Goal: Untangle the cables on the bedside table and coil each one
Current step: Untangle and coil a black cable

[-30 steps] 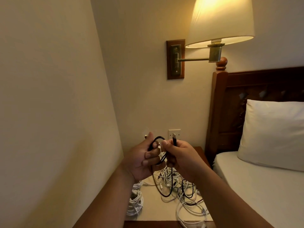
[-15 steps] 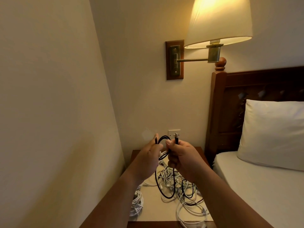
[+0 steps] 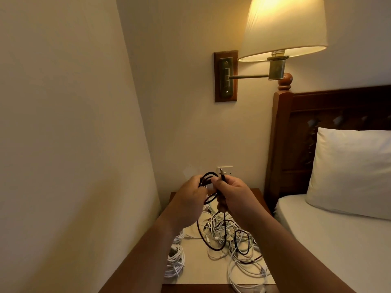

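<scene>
Both hands are raised above the bedside table with a black cable between them. My right hand pinches the cable near its plug, which sticks up above the thumb. My left hand grips small loops of the same cable. The rest of the black cable hangs down in a long loop into a tangle of white cables on the tabletop. A coiled white cable lies at the table's left side.
A beige wall runs close along the left. A wall lamp on a brass arm hangs above the table. A wall socket sits behind my hands. The bed with a white pillow and dark wooden headboard stands right.
My left hand has turned palm-away and closed round more loops of the black cable. The two hands stay together at about the same height.
</scene>
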